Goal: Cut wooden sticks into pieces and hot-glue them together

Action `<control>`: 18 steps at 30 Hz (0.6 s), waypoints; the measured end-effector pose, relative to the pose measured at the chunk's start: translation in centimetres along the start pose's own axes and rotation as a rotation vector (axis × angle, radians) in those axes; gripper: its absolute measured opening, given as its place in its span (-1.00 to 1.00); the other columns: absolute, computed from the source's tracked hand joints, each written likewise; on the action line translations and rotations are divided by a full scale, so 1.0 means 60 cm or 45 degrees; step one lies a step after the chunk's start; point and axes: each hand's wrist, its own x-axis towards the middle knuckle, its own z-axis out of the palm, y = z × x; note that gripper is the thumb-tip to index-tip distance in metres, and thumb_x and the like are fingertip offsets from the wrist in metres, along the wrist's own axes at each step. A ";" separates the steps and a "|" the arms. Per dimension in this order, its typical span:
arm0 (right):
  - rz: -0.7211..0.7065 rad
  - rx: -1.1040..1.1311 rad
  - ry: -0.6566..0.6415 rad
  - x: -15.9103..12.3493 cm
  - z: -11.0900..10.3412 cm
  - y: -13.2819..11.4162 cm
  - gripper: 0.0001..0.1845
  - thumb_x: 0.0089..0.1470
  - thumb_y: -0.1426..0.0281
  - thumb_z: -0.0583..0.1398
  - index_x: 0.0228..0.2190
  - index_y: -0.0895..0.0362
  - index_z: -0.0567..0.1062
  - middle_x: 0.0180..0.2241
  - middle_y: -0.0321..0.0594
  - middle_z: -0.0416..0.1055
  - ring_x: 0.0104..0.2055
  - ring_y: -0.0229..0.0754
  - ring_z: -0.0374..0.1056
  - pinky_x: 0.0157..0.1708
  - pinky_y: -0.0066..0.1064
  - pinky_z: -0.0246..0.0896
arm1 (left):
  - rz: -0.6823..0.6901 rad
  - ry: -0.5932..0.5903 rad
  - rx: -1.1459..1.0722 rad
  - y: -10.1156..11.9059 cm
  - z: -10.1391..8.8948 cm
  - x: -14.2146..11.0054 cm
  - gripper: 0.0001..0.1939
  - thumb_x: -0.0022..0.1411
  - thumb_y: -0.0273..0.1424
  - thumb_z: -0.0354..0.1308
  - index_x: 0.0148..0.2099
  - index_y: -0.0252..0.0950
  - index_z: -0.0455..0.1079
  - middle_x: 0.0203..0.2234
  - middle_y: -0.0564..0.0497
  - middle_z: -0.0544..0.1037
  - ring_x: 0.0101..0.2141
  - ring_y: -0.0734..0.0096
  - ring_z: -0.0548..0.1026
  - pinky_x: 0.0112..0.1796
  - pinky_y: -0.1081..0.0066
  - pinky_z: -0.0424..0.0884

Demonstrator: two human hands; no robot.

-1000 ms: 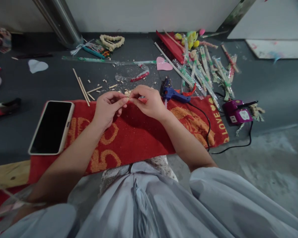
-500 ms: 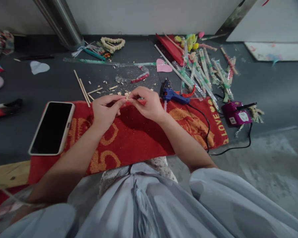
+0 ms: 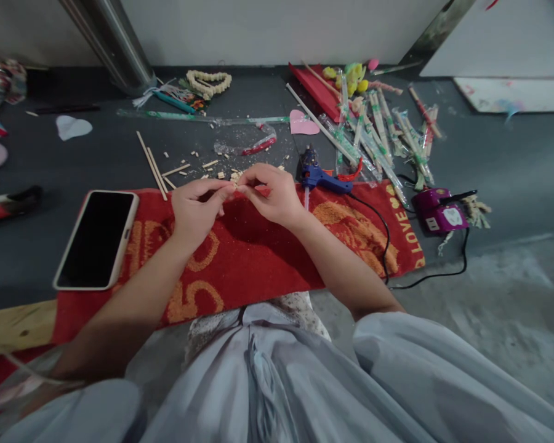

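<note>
Pc (image 3: 234, 184) btwn L grip (image 3: 194, 209), R grip (image 3: 277, 195)

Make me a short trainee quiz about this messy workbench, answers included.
1. Multiple choice: what do the left hand and right hand pinch between their fingertips? A) a pink paper heart; B) a small pale piece; C) a black cable.
2. True or false: the blue glue gun lies nearer the right hand than the left.
3. Fill in: the phone rests on a ____ towel.

Key: 1. B; 2. True; 3. red.
</note>
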 end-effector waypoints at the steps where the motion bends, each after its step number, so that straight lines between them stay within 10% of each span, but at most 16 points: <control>1: 0.045 0.015 -0.001 0.000 0.000 -0.001 -0.68 0.25 0.19 0.09 -0.38 0.16 0.44 -0.39 -0.21 0.45 -0.30 -0.27 0.34 -0.23 -0.38 0.24 | -0.004 -0.006 -0.027 -0.003 0.000 0.001 -0.96 0.08 -0.39 0.30 -0.40 -0.23 0.56 -0.59 0.11 0.55 -0.69 0.63 0.34 -0.62 0.55 0.26; 18: 0.530 0.613 -0.119 0.009 0.005 0.004 -0.47 -0.05 -0.07 0.27 -0.44 0.18 0.43 -0.55 -0.33 0.37 -0.51 -0.38 0.26 -0.46 -0.50 0.23 | -0.401 -0.224 -0.356 0.006 0.005 0.014 -0.78 0.04 -0.29 0.35 -0.45 -0.29 0.41 -0.67 0.12 0.47 -0.78 0.68 0.23 -0.76 0.59 0.11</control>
